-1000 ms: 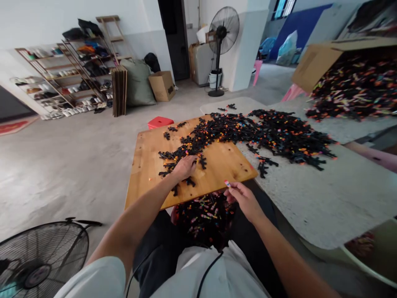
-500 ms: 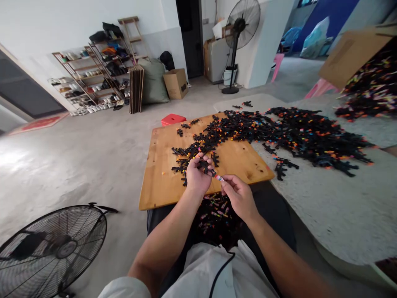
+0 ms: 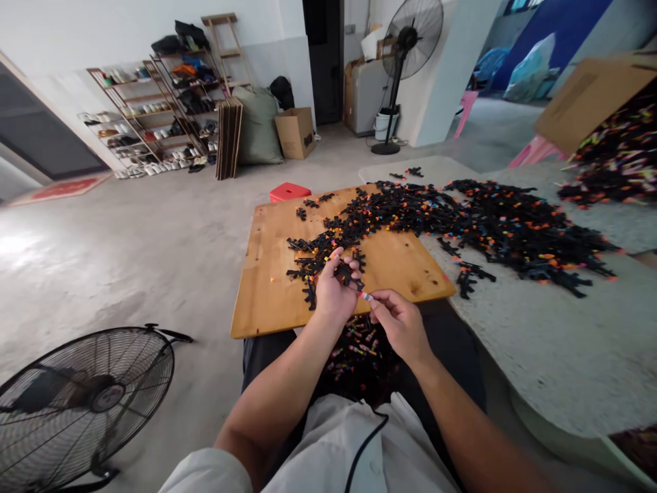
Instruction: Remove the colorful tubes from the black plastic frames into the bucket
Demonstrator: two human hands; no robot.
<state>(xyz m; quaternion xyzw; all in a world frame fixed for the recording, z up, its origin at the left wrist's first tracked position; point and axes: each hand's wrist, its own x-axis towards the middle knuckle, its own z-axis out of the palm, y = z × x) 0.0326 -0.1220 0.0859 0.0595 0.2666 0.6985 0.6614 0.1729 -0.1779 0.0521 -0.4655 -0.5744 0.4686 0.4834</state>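
Over the near edge of the wooden board (image 3: 272,301), my left hand (image 3: 335,291) is curled, palm up, around a small black toy gun (image 3: 345,274). My right hand (image 3: 403,322) pinches a small colourful wrapped piece (image 3: 366,296) between thumb and fingertips. That piece lies close against the near end of the toy gun; whether the two are joined I cannot make out. A heap of similar black toy guns (image 3: 410,212) with orange, yellow and blue bits spreads over the board's far side. Below my hands, between my legs, lie several pieces with colourful wrapping (image 3: 359,346).
A grey stone-like table (image 3: 554,349) at the right carries more toy guns and a tipped cardboard box (image 3: 590,96) spilling colourful pieces. A black floor fan (image 3: 107,394) stands at lower left. Behind the board is a red stool (image 3: 290,192); farther back are shoe racks (image 3: 148,123).
The view has shifted slightly. Both hands stay close together, and the colourful piece now sits nearer my left palm, with less of it showing.
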